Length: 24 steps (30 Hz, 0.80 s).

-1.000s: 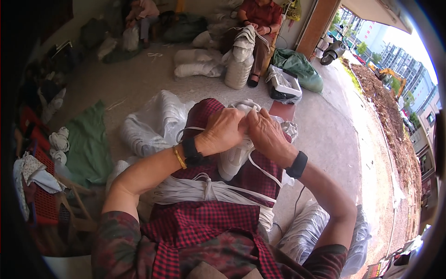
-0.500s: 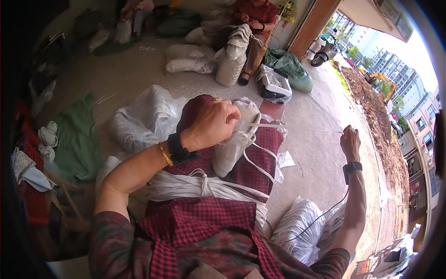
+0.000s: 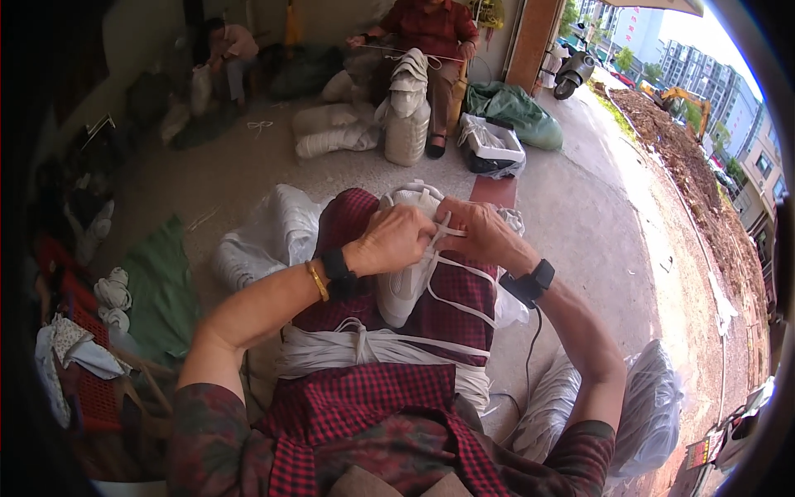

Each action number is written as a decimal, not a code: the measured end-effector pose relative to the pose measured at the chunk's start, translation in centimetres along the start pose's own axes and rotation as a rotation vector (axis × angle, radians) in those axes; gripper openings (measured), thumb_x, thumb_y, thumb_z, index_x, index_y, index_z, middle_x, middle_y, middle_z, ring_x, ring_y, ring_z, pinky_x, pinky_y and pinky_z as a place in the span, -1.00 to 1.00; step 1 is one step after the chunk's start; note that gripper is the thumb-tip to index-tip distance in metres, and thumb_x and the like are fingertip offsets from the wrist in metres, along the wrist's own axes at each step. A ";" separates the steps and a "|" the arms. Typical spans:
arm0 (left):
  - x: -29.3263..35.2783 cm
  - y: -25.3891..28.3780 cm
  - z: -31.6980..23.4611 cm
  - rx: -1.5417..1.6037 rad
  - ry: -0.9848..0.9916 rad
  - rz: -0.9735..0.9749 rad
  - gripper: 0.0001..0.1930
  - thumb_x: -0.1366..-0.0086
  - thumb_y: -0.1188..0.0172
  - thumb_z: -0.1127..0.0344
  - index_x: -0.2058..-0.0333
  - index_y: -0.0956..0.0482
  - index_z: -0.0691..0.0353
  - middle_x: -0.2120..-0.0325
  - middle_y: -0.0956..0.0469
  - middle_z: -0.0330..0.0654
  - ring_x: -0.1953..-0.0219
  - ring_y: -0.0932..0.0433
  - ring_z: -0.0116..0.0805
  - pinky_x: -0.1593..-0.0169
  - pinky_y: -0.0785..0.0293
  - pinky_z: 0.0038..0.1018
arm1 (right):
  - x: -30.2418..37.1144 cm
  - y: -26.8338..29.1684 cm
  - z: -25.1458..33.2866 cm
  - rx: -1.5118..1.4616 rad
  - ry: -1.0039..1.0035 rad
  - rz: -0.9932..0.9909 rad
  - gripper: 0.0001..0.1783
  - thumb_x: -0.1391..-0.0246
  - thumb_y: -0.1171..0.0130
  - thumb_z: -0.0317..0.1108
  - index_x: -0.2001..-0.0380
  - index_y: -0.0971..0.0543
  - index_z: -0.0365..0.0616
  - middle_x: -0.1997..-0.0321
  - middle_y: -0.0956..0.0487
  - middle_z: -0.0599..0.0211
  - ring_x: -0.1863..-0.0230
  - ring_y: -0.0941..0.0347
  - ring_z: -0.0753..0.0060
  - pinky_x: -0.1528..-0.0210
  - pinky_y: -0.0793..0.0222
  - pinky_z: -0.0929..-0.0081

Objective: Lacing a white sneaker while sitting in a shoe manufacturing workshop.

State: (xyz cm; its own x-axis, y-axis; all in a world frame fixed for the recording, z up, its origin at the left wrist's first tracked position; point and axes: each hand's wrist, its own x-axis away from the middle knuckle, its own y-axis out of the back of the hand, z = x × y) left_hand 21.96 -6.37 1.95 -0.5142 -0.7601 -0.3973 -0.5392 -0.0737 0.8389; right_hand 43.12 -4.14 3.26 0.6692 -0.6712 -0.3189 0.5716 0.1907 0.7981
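Note:
A white lace-up shoe (image 3: 401, 294) rests on my lap, over the red-and-black checked apron (image 3: 451, 302), with its toe toward me. My left hand (image 3: 396, 238) is closed at the shoe's upper, its fingertips pinching at the lacing. From the other side my right hand (image 3: 489, 238) pinches the white shoelace (image 3: 450, 230) close to my left fingers. Part of the lace loops down beside the shoe onto the apron. The fingers hide much of the eyelets. A tied bundle of white shoelaces (image 3: 319, 354) lies across my lap, nearer to me.
Clear plastic bags of white shoes (image 3: 281, 224) stand beyond my knees at left, and another bag (image 3: 650, 414) at right. A red basket (image 3: 95, 377) with cloths is at far left. A seated co-worker (image 3: 431, 33) stretches a white lace behind a stack of shoes (image 3: 407, 124).
My right hand has come in from far out at the right, where it held the lace taut, to the shoe beside my left hand. The co-worker's hands have spread apart with a lace.

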 end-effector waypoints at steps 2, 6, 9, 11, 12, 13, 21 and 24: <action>-0.4 0.5 -0.4 -0.026 0.055 0.121 -0.82 -0.15 -0.17 0.35 0.31 -0.70 0.22 0.41 -0.64 0.08 0.24 -0.64 0.11 0.15 -0.56 -0.12 | -0.1 -0.1 -0.4 -0.005 -0.054 -0.019 -0.61 0.08 -0.48 -0.28 0.28 -0.50 -0.17 0.46 -0.60 0.24 0.41 -0.56 0.30 0.35 -0.41 0.34; 0.0 0.9 0.0 -0.075 -0.032 0.075 -0.83 -0.14 -0.15 0.36 0.36 -0.68 0.25 0.42 -0.63 0.10 0.26 -0.63 0.13 0.15 -0.54 -0.10 | -0.4 -0.6 -0.5 -0.061 -0.016 -0.013 -0.63 0.04 -0.48 -0.25 0.29 -0.51 -0.17 0.48 -0.57 0.26 0.43 -0.52 0.38 0.37 -0.38 0.35; 0.8 3.3 0.9 -0.216 -0.022 0.024 -0.85 -0.12 -0.14 0.38 0.40 -0.66 0.27 0.42 -0.64 0.09 0.29 -0.63 0.13 0.17 -0.54 -0.09 | 0.0 -0.5 -0.5 -0.093 -0.035 -0.017 -0.68 -0.06 -0.40 -0.24 0.25 -0.52 -0.18 0.45 -0.61 0.22 0.42 -0.56 0.31 0.33 -0.42 0.34; 1.3 8.1 2.4 -0.263 0.098 0.087 -0.84 -0.09 -0.14 0.39 0.41 -0.66 0.29 0.44 -0.63 0.07 0.28 -0.62 0.09 0.16 -0.53 -0.10 | 0.5 -0.7 -0.9 -0.139 -0.060 -0.059 -0.73 -0.18 -0.29 -0.21 0.25 -0.53 -0.19 0.46 -0.61 0.21 0.42 -0.55 0.34 0.34 -0.42 0.35; 1.6 10.2 3.3 -0.253 0.209 0.121 -0.84 -0.07 -0.15 0.38 0.42 -0.66 0.29 0.46 -0.63 0.06 0.28 -0.62 0.06 0.14 -0.53 -0.12 | 0.5 -0.5 -1.2 -0.141 -0.071 -0.025 -0.71 -0.26 -0.21 -0.15 0.20 -0.54 -0.17 0.40 -0.61 0.32 0.37 -0.50 0.55 0.31 -0.41 0.43; 2.8 12.1 4.7 -0.354 0.218 0.034 -0.83 -0.07 -0.15 0.37 0.43 -0.67 0.30 0.46 -0.64 0.05 0.31 -0.63 0.03 0.15 -0.53 -0.16 | 0.2 -0.4 -0.7 -0.153 -0.055 -0.020 -0.71 -0.26 -0.21 -0.15 0.20 -0.54 -0.17 0.40 -0.61 0.32 0.37 -0.50 0.55 0.31 -0.41 0.43; 5.3 17.1 2.4 -0.180 0.294 -0.034 -0.84 -0.10 -0.20 0.39 0.40 -0.65 0.38 0.62 -0.55 -0.06 0.55 -0.51 -0.30 0.38 -0.43 -0.35 | -4.2 -0.3 4.8 0.100 0.091 -0.300 -0.70 -0.25 -0.06 -0.26 0.17 -0.59 -0.30 0.18 -0.63 -0.03 0.15 -0.54 0.03 0.10 -0.39 0.12; 5.2 16.9 1.0 -0.056 0.189 -0.113 -0.87 -0.13 -0.21 0.43 0.39 -0.63 0.40 0.69 -0.48 -0.15 0.61 -0.39 -0.47 0.47 -0.33 -0.43 | -6.7 -1.7 7.7 -0.049 0.235 -0.283 -0.66 -0.31 -0.07 -0.22 0.10 -0.58 -0.31 0.19 -0.61 0.15 0.29 -0.51 0.32 0.24 -0.45 0.30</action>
State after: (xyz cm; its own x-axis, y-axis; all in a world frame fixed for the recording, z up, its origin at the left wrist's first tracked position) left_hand 9.51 -10.94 13.66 -0.3161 -0.8520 -0.4174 -0.5453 -0.1969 0.8148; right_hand 33.99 -5.49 8.01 0.5692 -0.5205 -0.6365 0.7677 0.0592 0.6380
